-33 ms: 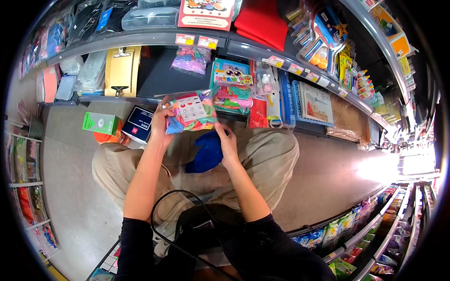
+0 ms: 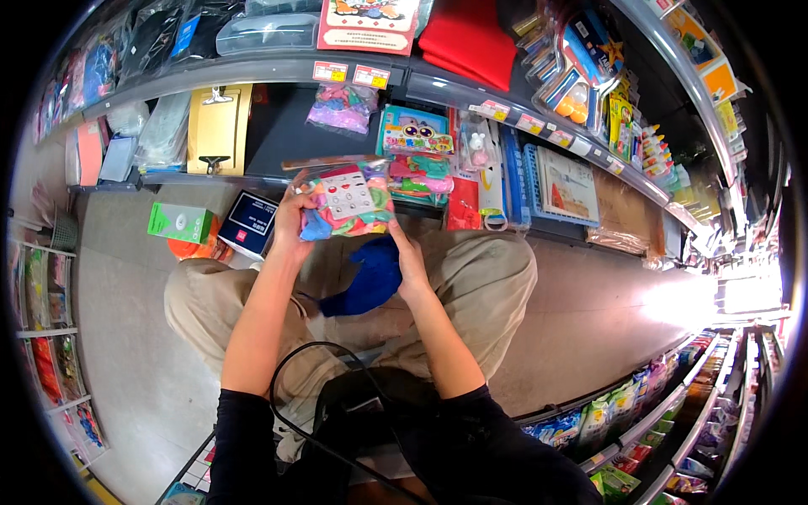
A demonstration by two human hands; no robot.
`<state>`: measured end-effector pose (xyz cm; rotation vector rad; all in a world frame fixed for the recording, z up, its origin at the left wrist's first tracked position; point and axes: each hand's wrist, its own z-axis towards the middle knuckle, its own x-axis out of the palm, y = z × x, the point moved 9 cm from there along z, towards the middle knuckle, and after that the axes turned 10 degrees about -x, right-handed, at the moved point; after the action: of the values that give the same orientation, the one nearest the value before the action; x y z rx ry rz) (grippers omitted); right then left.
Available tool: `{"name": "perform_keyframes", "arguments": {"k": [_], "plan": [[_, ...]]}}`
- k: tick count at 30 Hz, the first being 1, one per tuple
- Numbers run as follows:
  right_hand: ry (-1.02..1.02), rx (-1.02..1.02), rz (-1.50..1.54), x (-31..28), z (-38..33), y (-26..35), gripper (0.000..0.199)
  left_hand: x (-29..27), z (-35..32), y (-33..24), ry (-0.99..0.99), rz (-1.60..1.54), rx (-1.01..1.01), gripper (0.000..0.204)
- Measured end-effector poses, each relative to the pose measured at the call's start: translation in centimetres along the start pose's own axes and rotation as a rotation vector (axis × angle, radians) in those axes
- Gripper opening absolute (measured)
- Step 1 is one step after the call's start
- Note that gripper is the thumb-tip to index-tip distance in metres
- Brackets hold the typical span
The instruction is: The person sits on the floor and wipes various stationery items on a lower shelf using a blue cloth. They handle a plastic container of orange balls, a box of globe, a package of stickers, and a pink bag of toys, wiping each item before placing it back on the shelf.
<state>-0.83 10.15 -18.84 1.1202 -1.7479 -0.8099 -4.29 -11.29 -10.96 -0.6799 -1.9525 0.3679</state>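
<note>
Between my two hands is a clear plastic packet [image 2: 347,195] filled with bright multicoloured soft pieces, with a white card of small pictures on its front. My left hand [image 2: 291,220] grips its left edge, the fingers partly behind it. At the packet's lower right corner, my right hand [image 2: 407,259] pinches the edge. A dark blue cloth [image 2: 370,276] hangs from the right hand, below the packet. Just beyond the packet, on the lower shelf, lie similar colourful packets [image 2: 421,172] and a pink-purple packet [image 2: 343,108].
The dark shelf edge [image 2: 261,178] runs ahead of my crossed legs [image 2: 480,278]. On the floor at left stand a green box [image 2: 179,221], a dark blue box [image 2: 251,223] and an orange object. Gold clipboards [image 2: 219,130] stand on the shelf; stocked racks [image 2: 640,421] line the right.
The packet's top edge has tipped slightly and its front faces me a little more. The blue cloth's lower end has swung a little to the left.
</note>
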Motion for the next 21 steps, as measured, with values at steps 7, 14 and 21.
{"name": "perform_keyframes", "arguments": {"k": [7, 14, 21], "plan": [[-0.034, 0.039, 0.399, 0.3, 3.0, 2.7, 0.018, 5.7, 7.6, 3.2, 0.171, 0.501, -0.014, 0.083], [-0.443, -0.149, 0.226, -7.4, 11.9, 6.4, 0.017, 7.3, 16.1, 8.2, 0.036, 1.248, -0.076, 0.091], [-0.438, -0.020, 0.213, -8.6, 10.8, 1.2, 0.027, 3.1, 17.2, 11.8, 0.039, 1.034, 0.029, 0.057]]}}
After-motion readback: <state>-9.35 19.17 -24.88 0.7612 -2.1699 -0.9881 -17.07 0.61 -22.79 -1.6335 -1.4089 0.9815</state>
